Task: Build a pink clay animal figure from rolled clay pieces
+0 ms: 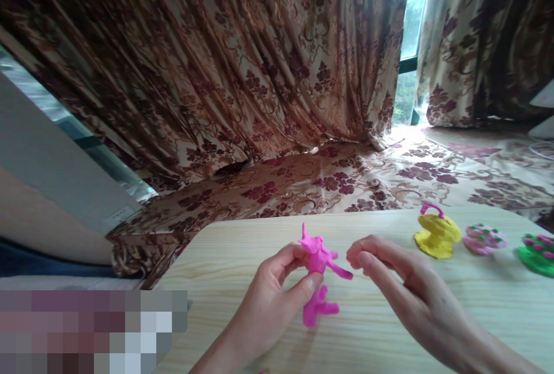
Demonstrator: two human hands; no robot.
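Over the desk [225, 258], head view: pink figure [318, 258] upright in left hand [270, 299]; whether its legs touch the surface, cannot tell. L. hand: thumb and fingers closed in a pinch round figure's middle, head end above, legs below. Right hand [409, 284]: approx. half curled, fingers together, thumb close by; nothing seen in it; fingertips just beside figure's outstretched arm, apart from it.

Handling (opinion): mat'l looks soft; thin arm and pointed head bits prob. weakest. Keep L. pinch light, on thickest part; brace arm at its root if R. fingers press it. Avoid twisting at waist.

Edges/room: desk's far edge lies beyond figure, w/ cloth-covered ledge [303, 189] behind, curtain [259, 62] further back. Desk grain shows betw. figure and far edge; room there judged adequate. R. side tighter: yellow piece [441, 227], pink dotted piece [485, 241] and green dotted piece [541, 262] sit past R. hand in a row; rec. short sweeps that way. Lower-left corner pixelated, contents n/a.
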